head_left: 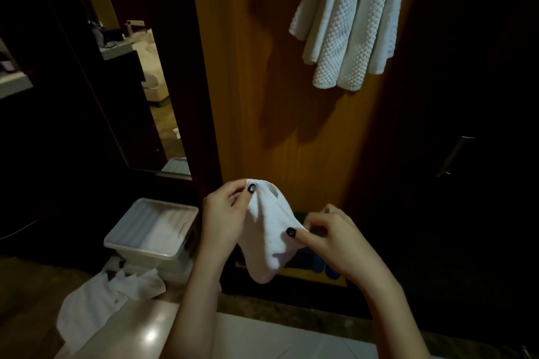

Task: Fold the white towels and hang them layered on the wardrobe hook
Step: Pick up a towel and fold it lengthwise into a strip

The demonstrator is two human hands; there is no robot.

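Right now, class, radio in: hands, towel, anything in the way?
Left hand and right hand both pinching small white towel, mid-air. Hanging towels up on wooden panel. Path between looks open.

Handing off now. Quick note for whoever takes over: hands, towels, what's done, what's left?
Left hand pinches the top corner of the small white towel; right hand pinches its lower edge. It hangs loosely between them, in front of the wardrobe door.
Done: waffle towels hang high against the door, hook out of view.
Left: fold and hang this one, then the white cloth beside the plastic bin.
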